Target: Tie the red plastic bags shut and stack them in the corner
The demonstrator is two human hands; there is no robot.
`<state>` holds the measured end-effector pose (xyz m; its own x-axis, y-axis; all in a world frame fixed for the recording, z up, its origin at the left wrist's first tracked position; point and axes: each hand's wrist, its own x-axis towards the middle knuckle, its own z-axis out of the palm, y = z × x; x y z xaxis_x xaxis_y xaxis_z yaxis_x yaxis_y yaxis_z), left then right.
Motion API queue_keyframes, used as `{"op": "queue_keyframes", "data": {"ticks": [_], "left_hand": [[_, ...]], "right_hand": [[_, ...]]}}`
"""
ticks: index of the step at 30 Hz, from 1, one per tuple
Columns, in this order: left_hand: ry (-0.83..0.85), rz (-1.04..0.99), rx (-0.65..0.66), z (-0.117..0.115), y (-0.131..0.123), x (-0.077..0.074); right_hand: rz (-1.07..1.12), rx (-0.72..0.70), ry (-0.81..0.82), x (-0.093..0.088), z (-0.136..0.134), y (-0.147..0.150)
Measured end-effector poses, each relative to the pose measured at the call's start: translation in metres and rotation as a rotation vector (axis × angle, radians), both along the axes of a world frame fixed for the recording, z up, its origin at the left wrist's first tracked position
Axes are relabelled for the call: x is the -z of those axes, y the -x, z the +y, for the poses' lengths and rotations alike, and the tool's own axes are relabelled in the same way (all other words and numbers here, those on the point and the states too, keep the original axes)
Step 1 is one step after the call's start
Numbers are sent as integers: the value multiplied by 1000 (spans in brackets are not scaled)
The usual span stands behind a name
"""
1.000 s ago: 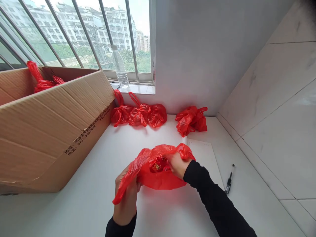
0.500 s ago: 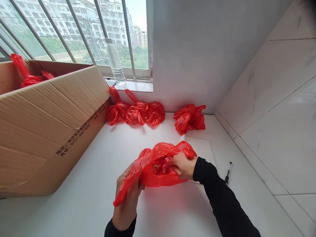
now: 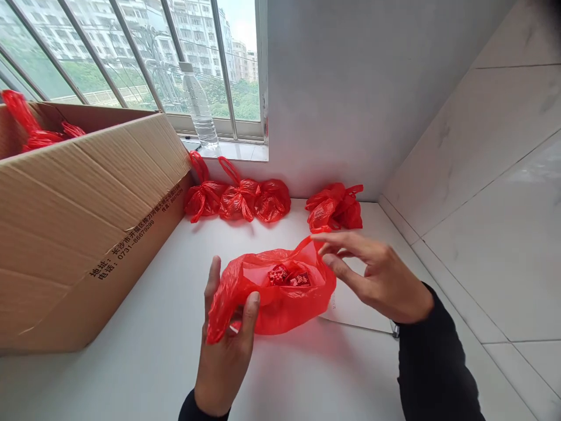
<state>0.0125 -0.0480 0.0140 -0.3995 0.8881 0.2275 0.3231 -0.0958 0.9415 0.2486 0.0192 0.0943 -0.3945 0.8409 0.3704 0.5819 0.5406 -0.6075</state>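
Note:
A red plastic bag [image 3: 284, 310] stands with its mouth spread, near the middle of the white surface. Small red printed packets [image 3: 299, 279] show inside it. My left hand [image 3: 228, 333] holds the bag's left handle side between thumb and fingers, the thumb against its front and the index finger pointing up. At the opposite side, my right hand [image 3: 372, 269] is outside the bag with fingers apart. Its fingertips touch or nearly touch the raised right handle; the exact contact is hidden.
A large cardboard box [image 3: 100, 216] with red bags inside stands at left. Several knotted red bags [image 3: 236, 199] line the wall, with another red bundle [image 3: 335, 206] farther right. A water bottle [image 3: 199, 108] is on the windowsill. A flat white item [image 3: 359, 318] lies beneath my right hand.
My right hand has come out of the bag and moved right to its handle edge. The mouth is wider, and the left thumb now shows on the bag's front.

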Motion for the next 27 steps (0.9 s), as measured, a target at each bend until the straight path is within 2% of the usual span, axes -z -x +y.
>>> {"op": "queue_keyframes", "data": {"ticks": [2,3,5,7,9,12,15,17,20,23,25,27], "left_hand": [[-10,132,-3,3,4,-1],[-22,193,19,5,7,-3],[-94,318,54,10,11,-10],[-205,420,61,17,14,-19],[-287,454,67,26,15,-30],[-238,303,133,39,12,-44],[-102,-59,225,50,7,-57],[-82,-309,269,57,4,-65],[-93,-516,360,69,-4,-76],[40,-503,483,78,-14,-82],[105,-356,530,79,-22,-83],[101,-196,608,75,-30,-82]], "right_hand": [[10,174,-135,-3,3,-10],[-20,225,-135,-1,6,-13],[-78,215,-13,9,17,-16],[-90,145,122,20,28,-14],[-92,109,147,25,34,-8],[-1,116,95,21,31,2],[362,145,75,8,17,9],[607,105,69,0,7,12],[734,30,82,-2,2,18],[722,26,111,4,5,25],[720,26,132,8,7,30],[718,30,151,10,6,34]]}}
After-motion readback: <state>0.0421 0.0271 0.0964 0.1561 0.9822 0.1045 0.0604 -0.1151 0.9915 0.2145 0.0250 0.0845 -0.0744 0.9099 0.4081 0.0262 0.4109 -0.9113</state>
